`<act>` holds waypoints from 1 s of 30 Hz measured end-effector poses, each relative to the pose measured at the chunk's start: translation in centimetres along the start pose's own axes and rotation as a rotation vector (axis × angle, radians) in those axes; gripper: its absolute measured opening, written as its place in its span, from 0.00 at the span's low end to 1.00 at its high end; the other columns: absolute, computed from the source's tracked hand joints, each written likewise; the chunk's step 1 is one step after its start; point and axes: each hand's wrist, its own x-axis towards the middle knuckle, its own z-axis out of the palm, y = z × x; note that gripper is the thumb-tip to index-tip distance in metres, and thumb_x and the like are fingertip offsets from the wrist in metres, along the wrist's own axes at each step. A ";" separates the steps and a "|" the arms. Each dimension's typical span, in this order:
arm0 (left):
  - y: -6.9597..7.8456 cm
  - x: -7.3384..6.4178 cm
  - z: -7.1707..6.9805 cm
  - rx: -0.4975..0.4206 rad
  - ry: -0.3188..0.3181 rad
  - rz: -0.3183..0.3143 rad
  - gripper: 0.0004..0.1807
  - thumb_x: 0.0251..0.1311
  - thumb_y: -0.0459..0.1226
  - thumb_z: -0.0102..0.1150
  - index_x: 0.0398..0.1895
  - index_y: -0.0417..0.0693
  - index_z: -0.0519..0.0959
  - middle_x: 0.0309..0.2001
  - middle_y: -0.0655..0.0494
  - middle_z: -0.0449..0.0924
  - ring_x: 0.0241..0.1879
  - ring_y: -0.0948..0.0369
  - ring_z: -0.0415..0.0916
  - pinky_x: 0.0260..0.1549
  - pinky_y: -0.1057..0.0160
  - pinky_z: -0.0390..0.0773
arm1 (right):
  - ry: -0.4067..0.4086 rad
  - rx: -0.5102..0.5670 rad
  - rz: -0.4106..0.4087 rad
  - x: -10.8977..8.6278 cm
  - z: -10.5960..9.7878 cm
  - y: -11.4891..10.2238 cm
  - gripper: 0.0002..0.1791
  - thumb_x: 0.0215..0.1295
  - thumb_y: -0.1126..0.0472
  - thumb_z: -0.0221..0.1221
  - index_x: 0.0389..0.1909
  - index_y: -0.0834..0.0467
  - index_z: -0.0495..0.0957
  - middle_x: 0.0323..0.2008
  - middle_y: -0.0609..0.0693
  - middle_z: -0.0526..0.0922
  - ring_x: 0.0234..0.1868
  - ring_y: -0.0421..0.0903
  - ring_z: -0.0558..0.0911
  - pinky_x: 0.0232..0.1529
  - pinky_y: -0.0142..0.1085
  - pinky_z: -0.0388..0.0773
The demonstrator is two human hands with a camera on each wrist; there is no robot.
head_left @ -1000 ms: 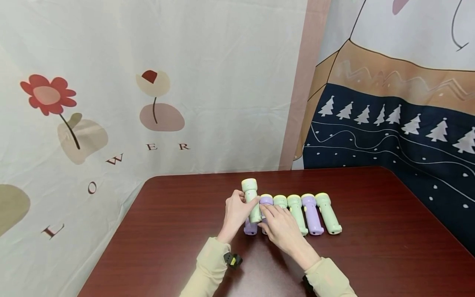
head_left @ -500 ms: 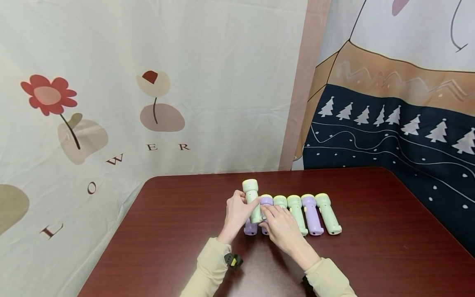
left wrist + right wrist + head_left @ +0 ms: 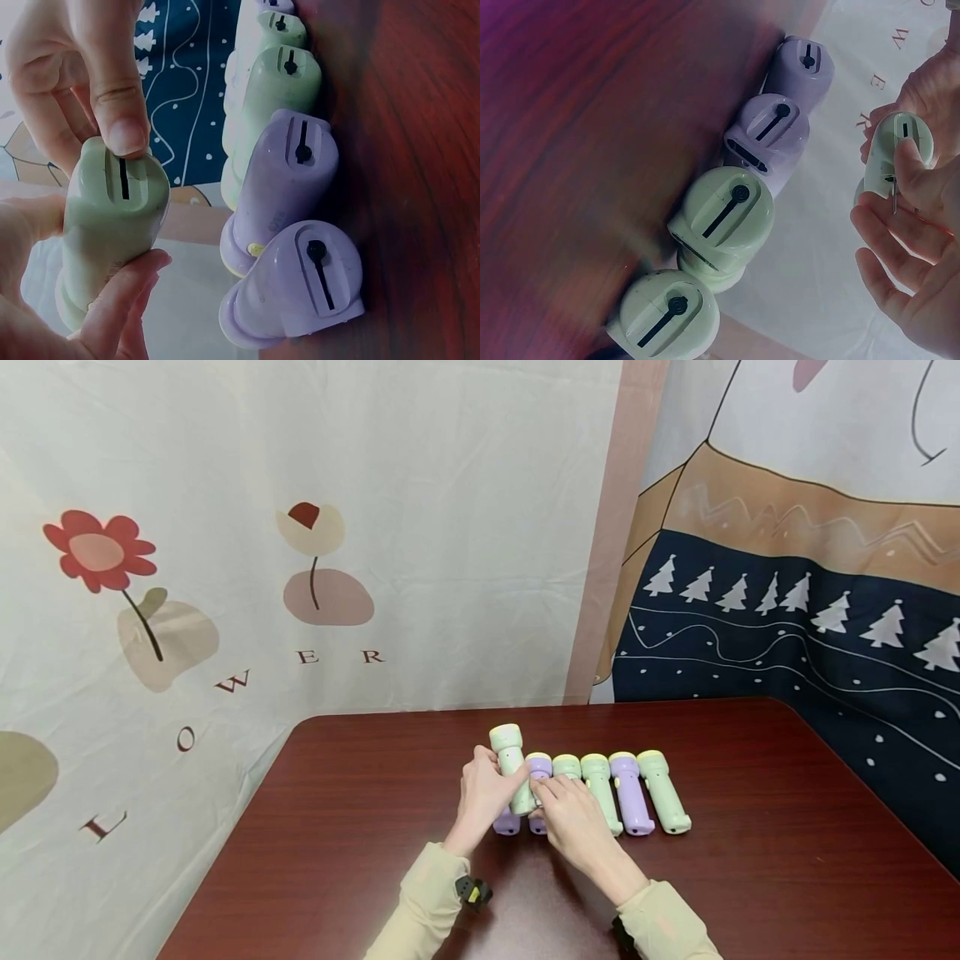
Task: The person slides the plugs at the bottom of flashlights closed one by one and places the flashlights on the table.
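A pale green flashlight [image 3: 509, 758] is held above the table, head pointing away, by my left hand [image 3: 477, 797], whose thumb and fingers wrap its body. At its tail, my right hand [image 3: 573, 818] sets a thumb against the end beside a black slot, as the left wrist view shows. Its other fingers bend near the underside. From the tail a thin metal prong [image 3: 894, 196] sticks out in the right wrist view. Below the held flashlight lie two purple flashlights [image 3: 289, 169], partly covered by the hands in the head view.
Several more green and purple flashlights [image 3: 630, 789] lie side by side to the right on the dark red wooden table [image 3: 360, 827]. A printed cloth [image 3: 450, 527] hangs behind the table's far edge. Each wrist wears a small black device [image 3: 472, 890].
The left hand and the green flashlight have shifted slightly right and toward the body. My right hand stays nearly in place at the tail. The row of flashlights has not moved.
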 end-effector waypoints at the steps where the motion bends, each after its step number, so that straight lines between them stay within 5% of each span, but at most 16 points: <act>1: 0.0 0.0 0.0 0.002 -0.001 -0.003 0.25 0.44 0.51 0.68 0.34 0.43 0.69 0.26 0.54 0.74 0.25 0.59 0.72 0.23 0.65 0.70 | 0.002 -0.002 -0.003 0.0 0.0 0.0 0.22 0.39 0.60 0.72 0.40 0.60 0.80 0.34 0.49 0.84 0.36 0.47 0.79 0.37 0.37 0.73; 30: 0.7 -0.4 0.2 -0.002 0.009 -0.028 0.28 0.42 0.50 0.67 0.39 0.40 0.70 0.29 0.51 0.78 0.26 0.57 0.75 0.24 0.62 0.72 | 0.024 0.013 -0.001 -0.2 -0.1 0.2 0.22 0.38 0.59 0.73 0.38 0.60 0.81 0.34 0.49 0.85 0.36 0.46 0.80 0.37 0.38 0.74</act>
